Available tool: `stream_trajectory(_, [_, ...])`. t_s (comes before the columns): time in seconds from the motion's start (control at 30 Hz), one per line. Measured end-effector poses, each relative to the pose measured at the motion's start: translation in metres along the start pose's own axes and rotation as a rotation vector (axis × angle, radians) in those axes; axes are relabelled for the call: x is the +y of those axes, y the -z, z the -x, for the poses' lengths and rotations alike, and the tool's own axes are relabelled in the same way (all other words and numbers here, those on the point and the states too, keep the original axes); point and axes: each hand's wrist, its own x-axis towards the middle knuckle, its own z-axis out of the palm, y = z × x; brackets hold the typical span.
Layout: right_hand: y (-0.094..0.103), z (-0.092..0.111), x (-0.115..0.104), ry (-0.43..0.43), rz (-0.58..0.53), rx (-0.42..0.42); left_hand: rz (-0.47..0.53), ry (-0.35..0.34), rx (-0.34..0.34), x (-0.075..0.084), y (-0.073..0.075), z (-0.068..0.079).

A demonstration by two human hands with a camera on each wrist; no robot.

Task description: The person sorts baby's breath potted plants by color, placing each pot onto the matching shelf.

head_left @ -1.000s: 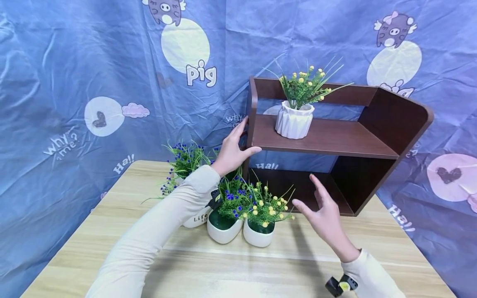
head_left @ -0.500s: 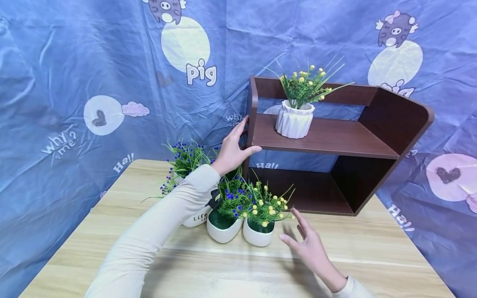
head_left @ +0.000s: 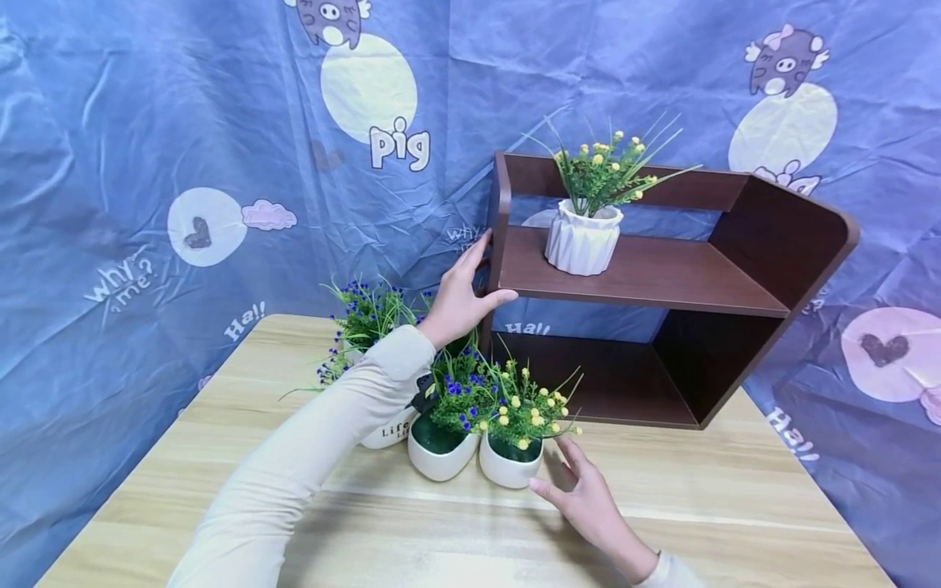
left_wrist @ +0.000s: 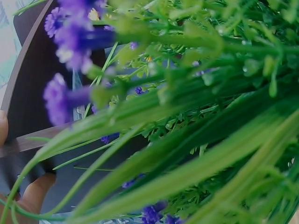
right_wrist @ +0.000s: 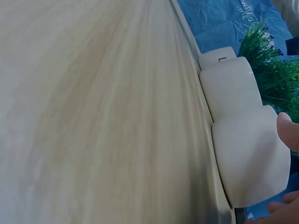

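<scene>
My left hand [head_left: 457,304] holds the left side panel of a dark brown two-tier shelf [head_left: 647,302], fingers along its outside and thumb across the front edge. Beside the rightmost white pot [head_left: 507,469], filled with yellow-flowered greenery [head_left: 525,404], my right hand [head_left: 588,500] stands with fingers spread. Its thumb is near the pot's front; contact is unclear. In the right wrist view, the thumb [right_wrist: 288,133] lies by the pot's rim. A white pot with blue flowers [head_left: 441,457] stands immediately to the left.
A ribbed white pot [head_left: 583,238] with yellow flowers stands on the shelf's upper board. Behind the left forearm are a lettered white pot [head_left: 387,433] and blue-flowered greenery [head_left: 371,314]. A wooden table [head_left: 441,539] carries everything, with a blue printed curtain [head_left: 220,147] behind.
My right hand has come down and left from in front of the lower shelf to the rightmost pot's side. The left hand stays on the shelf, and the pots have not moved.
</scene>
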Motion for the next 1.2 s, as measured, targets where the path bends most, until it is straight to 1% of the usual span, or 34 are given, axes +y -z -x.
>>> stream_trajectory(0.17, [-0.011, -0.004, 0.001, -0.008, -0.088, -0.014, 0.001, 0.003, -0.004, 0.001, 0.0, 0.0])
stream_trajectory(0.37, [-0.023, -0.009, 0.0, 0.02, -0.167, 0.0, 0.004, 0.014, -0.001, 0.001, 0.001, 0.0])
stream_trajectory(0.6, [-0.031, -0.019, 0.001, 0.046, -0.297, 0.004, 0.013, 0.015, -0.006, 0.002, 0.0, 0.0])
stream_trajectory(0.83, [-0.033, -0.024, 0.002, 0.037, -0.286, 0.001, 0.016, 0.007, 0.0, 0.001, 0.0, 0.0])
stream_trajectory(1.07, [-0.032, -0.027, 0.002, -0.02, -0.267, -0.025, 0.019, 0.002, 0.001, 0.001, 0.0, 0.0])
stream_trajectory(1.2, [-0.028, -0.028, 0.003, -0.004, -0.282, -0.049, 0.026, -0.004, 0.002, 0.001, 0.0, 0.0])
